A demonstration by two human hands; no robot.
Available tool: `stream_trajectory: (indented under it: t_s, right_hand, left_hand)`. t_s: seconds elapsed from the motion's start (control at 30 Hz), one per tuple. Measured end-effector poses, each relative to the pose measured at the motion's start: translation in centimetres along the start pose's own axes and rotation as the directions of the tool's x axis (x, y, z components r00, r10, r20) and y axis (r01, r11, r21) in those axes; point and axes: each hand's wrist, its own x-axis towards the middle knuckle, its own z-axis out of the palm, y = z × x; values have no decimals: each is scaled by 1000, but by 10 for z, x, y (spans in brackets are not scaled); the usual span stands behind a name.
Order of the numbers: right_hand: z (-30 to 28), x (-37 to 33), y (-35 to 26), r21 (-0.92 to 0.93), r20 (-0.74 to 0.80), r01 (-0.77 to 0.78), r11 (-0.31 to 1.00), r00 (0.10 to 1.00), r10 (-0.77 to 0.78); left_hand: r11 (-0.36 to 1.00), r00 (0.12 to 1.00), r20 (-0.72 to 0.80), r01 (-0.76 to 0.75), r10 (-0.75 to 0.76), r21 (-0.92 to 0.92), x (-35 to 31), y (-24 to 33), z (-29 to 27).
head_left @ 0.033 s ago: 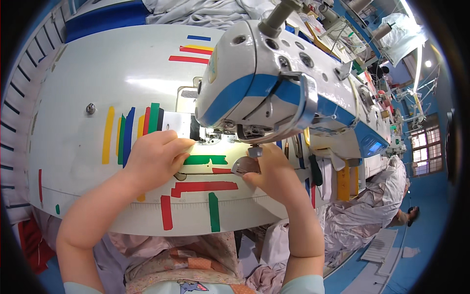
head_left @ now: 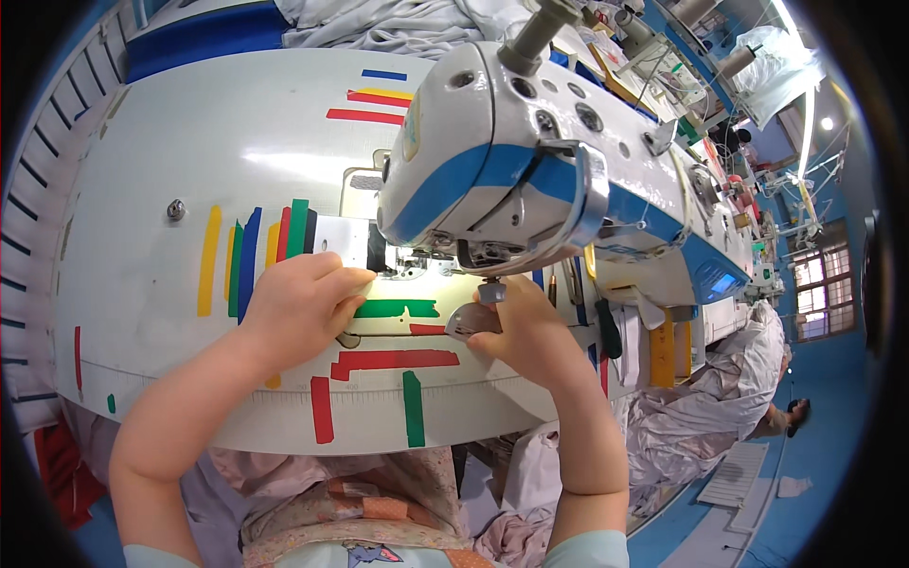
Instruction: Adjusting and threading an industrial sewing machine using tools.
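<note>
A white and blue sewing machine (head_left: 530, 161) stands over the table, its lit needle area (head_left: 409, 269) between my hands. My left hand (head_left: 305, 301) rests left of the needle, index finger and thumb curled close together; anything between them is too small to make out. Just behind its fingertips lies a flat white piece (head_left: 341, 239) with a black strip (head_left: 377, 248) at its right end. My right hand (head_left: 532, 333) is closed around a rounded metal plate (head_left: 464, 322), thumb at its near edge. A metal knob (head_left: 491, 292) partly hides the right fingers.
Coloured tape strips (head_left: 248, 260) mark the white table (head_left: 133, 284), and a ruler scale (head_left: 275, 387) runs along its near edge. A dark-handled tool (head_left: 608, 329) lies right of my right hand. White cloth is heaped behind (head_left: 379, 24) and at the right (head_left: 705, 402).
</note>
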Motion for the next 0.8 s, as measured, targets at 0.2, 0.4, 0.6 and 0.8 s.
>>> stream_trajectory:
  t_s: [0.2, 0.4, 0.6, 0.8]
  right_hand:
    - [-15, 11, -13, 93, 203, -236, 967, 956, 214]
    - [0, 6, -8, 303, 318, -317, 899, 923, 219]
    - [27, -11, -35, 401, -146, 110, 909, 988, -55]
    - [51, -34, -41, -15, -404, 567, 823, 750, -524]
  left_hand:
    - [999, 998, -60, 3, -5, -43, -8, -3, 1]
    - [996, 998, -53, 21, -25, -87, -11, -2, -3]
    - [987, 1000, 30, 14, -10, -157, -16, 6, -7]
    - [969, 980, 170, -62, 105, -240, -18, 16, -15]
